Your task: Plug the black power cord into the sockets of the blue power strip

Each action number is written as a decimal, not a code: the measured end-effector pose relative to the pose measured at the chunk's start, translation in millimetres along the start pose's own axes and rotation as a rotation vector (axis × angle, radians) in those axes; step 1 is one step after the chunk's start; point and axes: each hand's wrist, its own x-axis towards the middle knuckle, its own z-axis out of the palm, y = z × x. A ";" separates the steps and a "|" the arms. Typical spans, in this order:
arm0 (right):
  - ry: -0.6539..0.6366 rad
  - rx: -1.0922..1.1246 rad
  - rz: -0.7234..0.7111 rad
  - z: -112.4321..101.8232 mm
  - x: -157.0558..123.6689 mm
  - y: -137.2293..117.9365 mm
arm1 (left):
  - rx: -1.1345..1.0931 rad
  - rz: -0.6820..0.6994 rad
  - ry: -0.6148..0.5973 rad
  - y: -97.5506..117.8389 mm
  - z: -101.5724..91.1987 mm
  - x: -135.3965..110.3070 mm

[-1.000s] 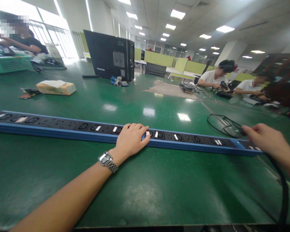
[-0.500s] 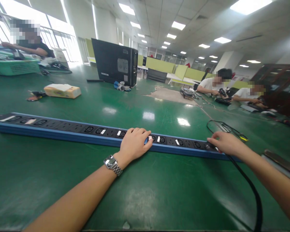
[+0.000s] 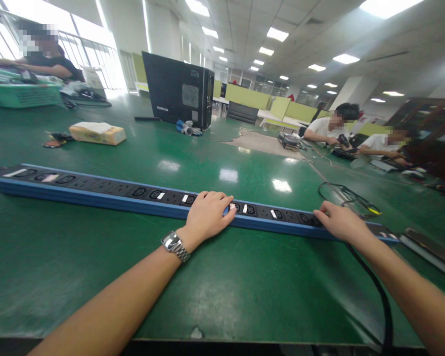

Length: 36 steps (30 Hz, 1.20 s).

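Note:
A long blue-and-black power strip lies across the green table, with rows of sockets and small white stickers on its top. Over its middle lies my left hand, wearing a metal watch, with the fingers bent across the far edge and the thumb on the near side. My right hand is closed at the strip's right part, around a black plug mostly hidden by the fingers. From below this hand a black cable runs down toward the table's near edge.
Beyond the strip are a tissue pack, a black computer case, gloves and a green basket. A cable coil lies beyond my right hand. One person sits at the left, two at the right.
My right hand has shifted slightly left and now covers the plug that partly showed before. More of the strip's right end is visible. My left hand stays on the strip.

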 end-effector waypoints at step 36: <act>-0.247 0.062 -0.374 -68.8 25.0 -139.1 | -0.019 -0.006 0.013 -0.4 -0.7 -2.0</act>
